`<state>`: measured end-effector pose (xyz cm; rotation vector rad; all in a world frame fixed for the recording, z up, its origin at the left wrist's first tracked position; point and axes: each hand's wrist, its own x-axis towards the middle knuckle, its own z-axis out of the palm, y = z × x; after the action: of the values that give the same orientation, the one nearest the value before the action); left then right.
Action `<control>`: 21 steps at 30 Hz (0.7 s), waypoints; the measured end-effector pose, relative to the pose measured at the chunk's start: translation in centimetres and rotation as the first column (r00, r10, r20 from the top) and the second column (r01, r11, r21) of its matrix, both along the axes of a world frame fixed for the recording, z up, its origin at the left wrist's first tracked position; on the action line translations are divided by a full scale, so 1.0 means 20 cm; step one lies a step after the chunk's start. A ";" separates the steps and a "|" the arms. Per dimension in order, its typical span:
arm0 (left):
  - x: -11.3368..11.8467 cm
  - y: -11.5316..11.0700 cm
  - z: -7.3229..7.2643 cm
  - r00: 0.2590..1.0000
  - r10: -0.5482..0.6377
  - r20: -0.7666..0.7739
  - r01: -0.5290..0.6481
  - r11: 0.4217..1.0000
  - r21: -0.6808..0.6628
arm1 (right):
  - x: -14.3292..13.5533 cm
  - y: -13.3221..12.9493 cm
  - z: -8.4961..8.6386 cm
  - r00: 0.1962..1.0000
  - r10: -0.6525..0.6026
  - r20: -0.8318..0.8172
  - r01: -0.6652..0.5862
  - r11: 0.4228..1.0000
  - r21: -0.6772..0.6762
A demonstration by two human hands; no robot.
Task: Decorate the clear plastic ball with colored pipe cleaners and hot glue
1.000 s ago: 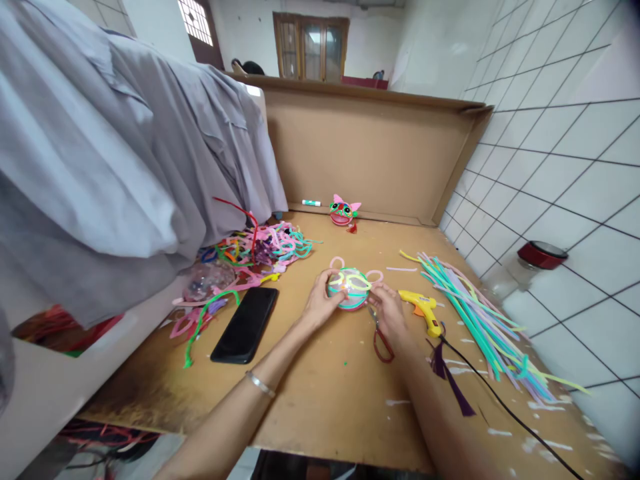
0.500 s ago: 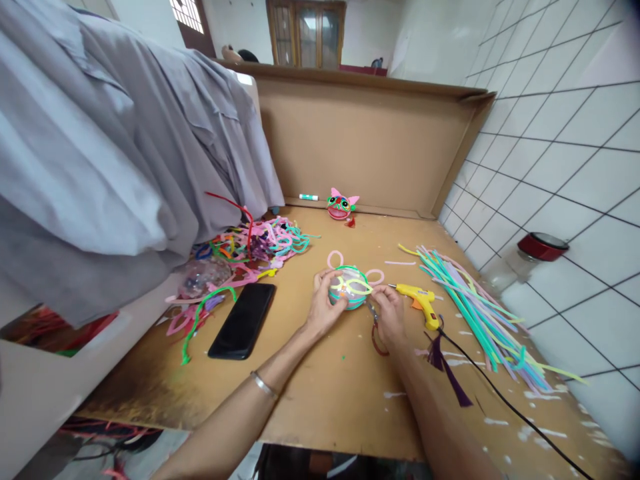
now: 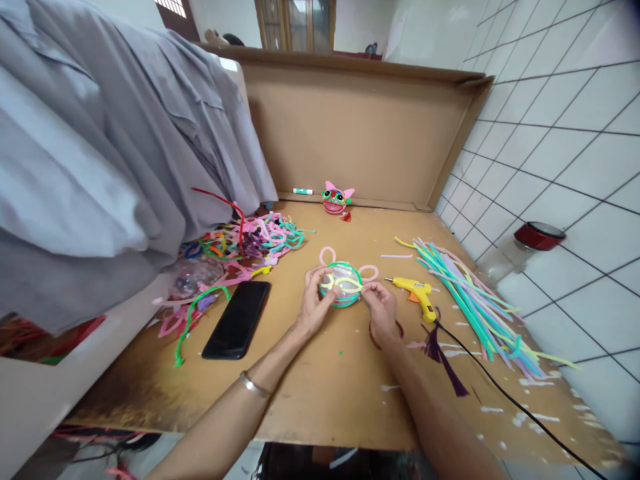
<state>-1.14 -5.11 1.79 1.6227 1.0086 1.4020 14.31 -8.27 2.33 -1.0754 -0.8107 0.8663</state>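
A clear round ball wrapped with green and teal pipe cleaners stands on the table, with a pink loop at its upper left and another at its right. Across its front lies a yellow pipe cleaner bent into eye-like loops. My left hand is closed around the ball's left side, its thumb near the yellow loops. With thumb and forefinger, my right hand pinches the right tip of the yellow pipe cleaner. A dark red loop, perhaps a tool handle, shows partly beneath that hand.
A yellow glue gun with a black cord lies right, beside a purple tassel and pipe cleaner bundle. At left are a phone and tangled pipe cleaners. A finished pink-eared head stands behind, near a cardboard wall.
The view has shifted slightly, so everything sits a little further left and higher. Both hands keep hold at the ball. The metal part seen under my right hand is now hidden.
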 end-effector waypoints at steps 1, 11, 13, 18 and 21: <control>0.00 0.00 0.00 1.000 0.010 0.001 -0.010 1.000 -0.012 | 0.00 0.00 0.00 1.000 0.000 0.016 0.000 1.000 0.010; -0.01 0.01 0.00 0.998 0.047 -0.038 -0.048 0.999 -0.020 | -0.01 0.01 0.01 1.000 0.001 -0.029 -0.001 1.000 -0.020; -0.01 0.02 -0.01 0.998 0.053 -0.038 -0.053 0.998 -0.018 | 0.00 0.02 0.01 0.991 0.044 -0.126 -0.050 0.998 -0.043; -0.02 0.05 -0.04 0.998 0.047 -0.033 -0.049 0.996 -0.075 | 0.02 0.03 0.00 0.896 0.138 -0.423 -0.181 0.981 -0.065; -0.02 0.07 -0.06 0.999 0.037 -0.026 -0.039 0.996 -0.080 | 0.02 0.03 0.01 0.898 0.155 -0.412 -0.189 0.981 -0.044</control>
<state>-1.63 -3.81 0.62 1.5727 1.1016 1.3526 14.71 -7.65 2.54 -0.8586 -0.5248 1.2360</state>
